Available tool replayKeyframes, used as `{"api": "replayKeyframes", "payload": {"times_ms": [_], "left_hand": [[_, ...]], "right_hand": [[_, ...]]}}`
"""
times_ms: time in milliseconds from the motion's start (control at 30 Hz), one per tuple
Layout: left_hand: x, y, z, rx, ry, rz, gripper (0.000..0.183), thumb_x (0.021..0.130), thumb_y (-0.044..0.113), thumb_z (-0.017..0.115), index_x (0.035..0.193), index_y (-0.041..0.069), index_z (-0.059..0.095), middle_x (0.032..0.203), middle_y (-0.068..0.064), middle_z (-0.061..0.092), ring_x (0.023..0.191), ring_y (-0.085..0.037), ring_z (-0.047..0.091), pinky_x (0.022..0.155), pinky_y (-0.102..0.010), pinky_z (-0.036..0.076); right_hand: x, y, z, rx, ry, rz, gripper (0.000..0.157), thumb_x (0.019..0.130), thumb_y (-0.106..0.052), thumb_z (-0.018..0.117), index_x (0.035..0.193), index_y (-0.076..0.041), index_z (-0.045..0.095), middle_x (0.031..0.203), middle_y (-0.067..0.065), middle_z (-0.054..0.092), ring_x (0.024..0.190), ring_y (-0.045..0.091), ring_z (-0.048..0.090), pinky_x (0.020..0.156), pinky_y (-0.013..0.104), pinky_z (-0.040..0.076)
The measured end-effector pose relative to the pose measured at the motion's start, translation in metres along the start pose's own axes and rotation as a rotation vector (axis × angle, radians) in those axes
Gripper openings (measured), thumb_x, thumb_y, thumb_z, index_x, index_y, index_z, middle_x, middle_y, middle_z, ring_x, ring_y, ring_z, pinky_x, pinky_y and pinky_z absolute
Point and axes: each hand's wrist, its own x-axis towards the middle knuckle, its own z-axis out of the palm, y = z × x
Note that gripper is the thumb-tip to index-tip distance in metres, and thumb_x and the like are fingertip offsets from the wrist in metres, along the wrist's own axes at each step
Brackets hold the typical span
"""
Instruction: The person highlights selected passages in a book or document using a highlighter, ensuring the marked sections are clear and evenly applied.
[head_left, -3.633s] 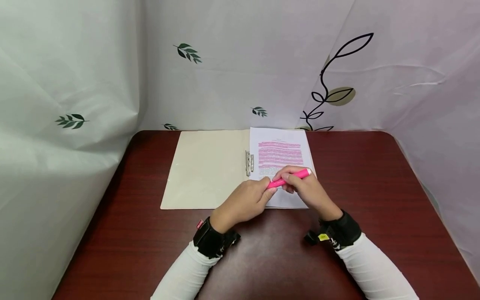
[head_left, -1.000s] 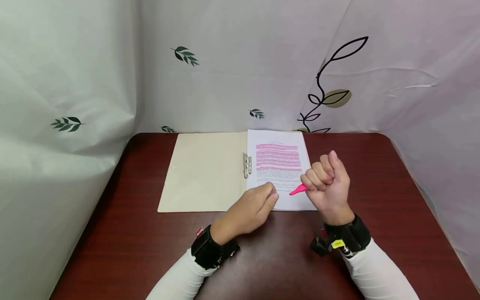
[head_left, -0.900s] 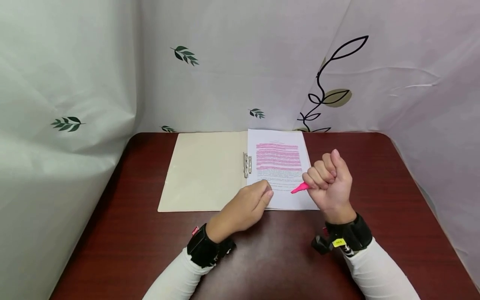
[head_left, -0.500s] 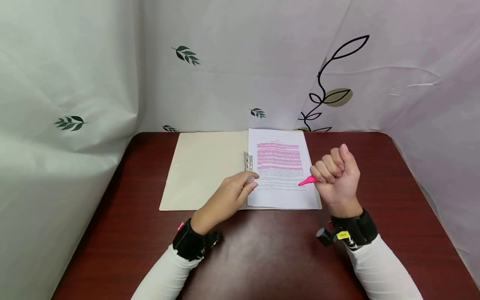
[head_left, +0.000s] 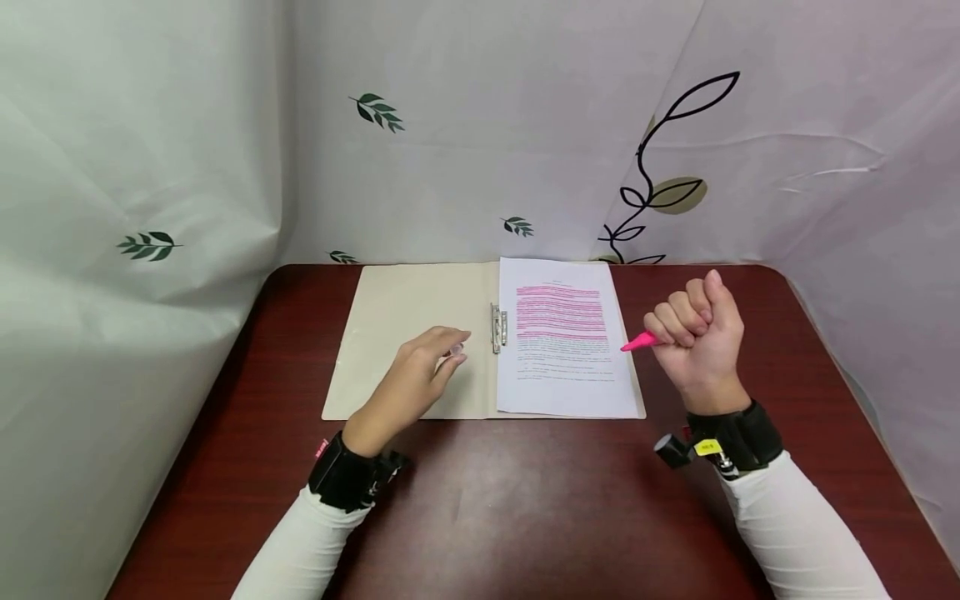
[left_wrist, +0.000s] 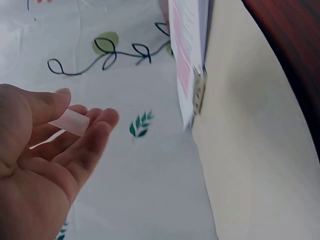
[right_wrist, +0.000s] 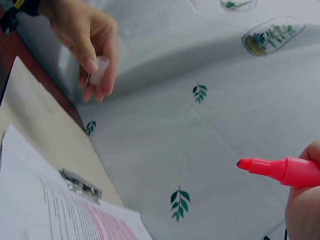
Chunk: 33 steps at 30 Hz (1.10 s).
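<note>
My left hand (head_left: 405,381) is above the left cover of the cream folder (head_left: 420,296). Its thumb and fingers pinch a small translucent white cap (left_wrist: 72,121). To the right of the folder, my right hand (head_left: 697,346) is raised in a fist round a pink highlighter (right_wrist: 280,170). The highlighter's uncapped tip points left, toward the sheet's right edge in the head view; most of its barrel is hidden in the fist. White printed paper (head_left: 566,396) lies on the folder's right side, its upper lines marked pink and its lower lines plain.
A metal clip (head_left: 496,329) sits at the folder's spine. The folder lies open at the back of a dark red-brown table (head_left: 495,508). Pale curtain cloth (head_left: 465,125) with leaf prints hangs behind the table and along both sides.
The hands, earlier together at the highlighter, have parted. My left hand has carried the cap left off the paper; my right hand has moved right and slightly up with the highlighter.
</note>
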Motion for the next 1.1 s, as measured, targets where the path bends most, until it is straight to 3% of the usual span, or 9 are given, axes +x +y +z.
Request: {"api": "replayKeyframes", "payload": {"times_ms": [133,400,900,1100], "left_hand": [[-0.004,-0.011,-0.008,0.021,0.061,0.012,0.034,0.095,0.003,0.072,0.129,0.000,0.070,0.116,-0.012,0.075,0.097,-0.021,0.073,0.080,-0.037,0.060],[-0.012,-0.036,-0.024,0.067,0.164,0.015,0.021,0.091,-0.003,0.074,0.112,-0.002,0.074,0.097,-0.011,0.076,0.086,-0.019,0.070,0.068,-0.036,0.057],[-0.031,-0.088,-0.062,0.172,0.185,-0.177,0.030,0.089,-0.003,0.077,0.119,-0.003,0.074,0.094,-0.016,0.077,0.077,-0.023,0.069,0.064,-0.028,0.050],[-0.039,-0.104,-0.074,0.225,0.233,-0.243,0.021,0.090,-0.003,0.076,0.111,-0.004,0.074,0.093,-0.019,0.077,0.081,-0.030,0.072,0.067,-0.042,0.056]], "right_hand": [[0.002,-0.004,-0.003,-0.045,0.005,0.009,0.054,0.114,-0.028,0.023,0.063,-0.009,0.028,0.051,0.002,0.027,0.043,0.014,0.021,0.049,0.024,0.012],[0.002,-0.009,-0.008,-0.073,0.019,0.019,0.054,0.114,-0.028,0.023,0.063,-0.009,0.027,0.051,0.002,0.026,0.043,0.014,0.020,0.049,0.023,0.011],[0.005,-0.015,-0.021,-0.075,0.049,0.003,0.054,0.115,-0.028,0.022,0.064,-0.009,0.026,0.051,0.001,0.025,0.043,0.014,0.018,0.050,0.024,0.010],[0.008,-0.017,-0.025,-0.112,0.063,-0.010,0.054,0.115,-0.027,0.021,0.064,-0.009,0.026,0.051,0.001,0.025,0.043,0.014,0.018,0.050,0.024,0.010]]}}
